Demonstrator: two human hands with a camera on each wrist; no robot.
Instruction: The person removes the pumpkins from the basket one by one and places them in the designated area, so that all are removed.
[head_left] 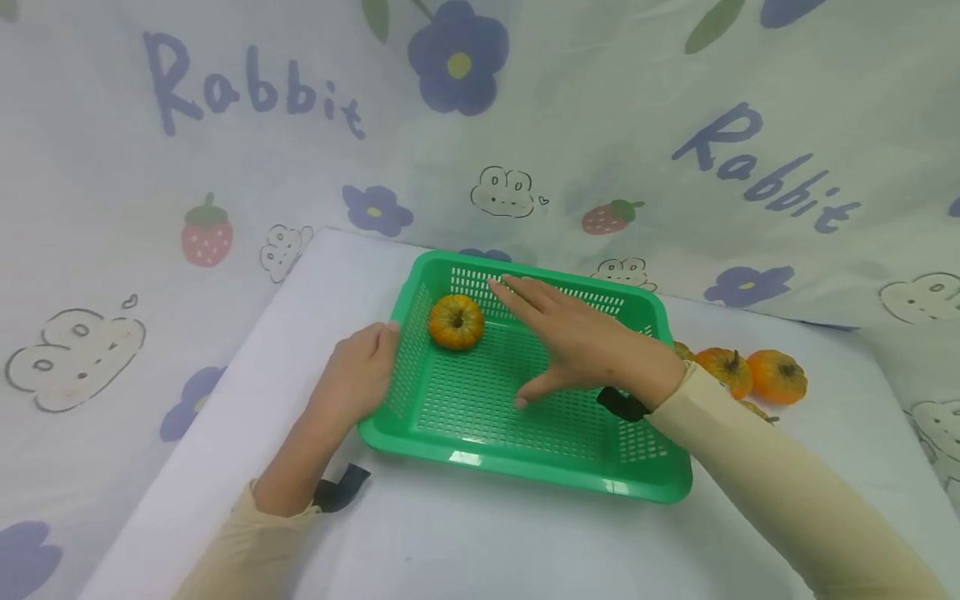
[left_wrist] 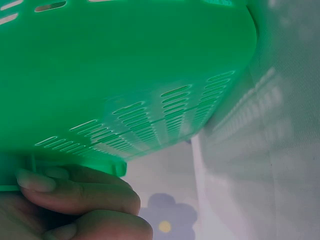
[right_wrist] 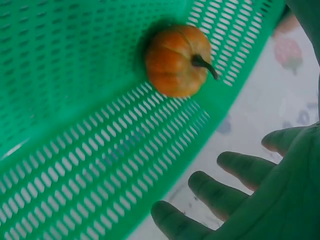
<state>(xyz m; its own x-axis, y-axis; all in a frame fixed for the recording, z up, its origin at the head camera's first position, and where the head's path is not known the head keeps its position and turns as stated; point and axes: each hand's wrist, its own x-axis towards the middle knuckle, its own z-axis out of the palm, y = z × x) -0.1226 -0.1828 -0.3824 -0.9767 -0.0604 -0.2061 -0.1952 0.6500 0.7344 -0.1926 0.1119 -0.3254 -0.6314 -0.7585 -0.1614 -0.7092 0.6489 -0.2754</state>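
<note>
A green plastic basket [head_left: 525, 477] with slotted walls stands on the white table. Inside, at its far left corner, sits one small orange pumpkin [head_left: 456, 322] with a dark stem, seen closer in the right wrist view as an orange pumpkin [right_wrist: 172, 62]. My left hand [head_left: 360, 375] grips the basket's left rim; the left wrist view shows its curled fingers [left_wrist: 85, 187] beneath the rim. Over the basket's interior my right hand [head_left: 573, 342] hovers with fingers spread and nothing held. Its palm and extended fingers show as the right hand [right_wrist: 265, 195] in the right wrist view, apart from the pumpkin.
Right of the basket lie several more pumpkins, including an orange pumpkin [head_left: 777, 377] and a darker-topped pumpkin [head_left: 723, 369]; others are partly hidden by the basket and right sleeve [head_left: 750, 450]. A patterned cloth [head_left: 420, 158] rises behind the table [head_left: 420, 542].
</note>
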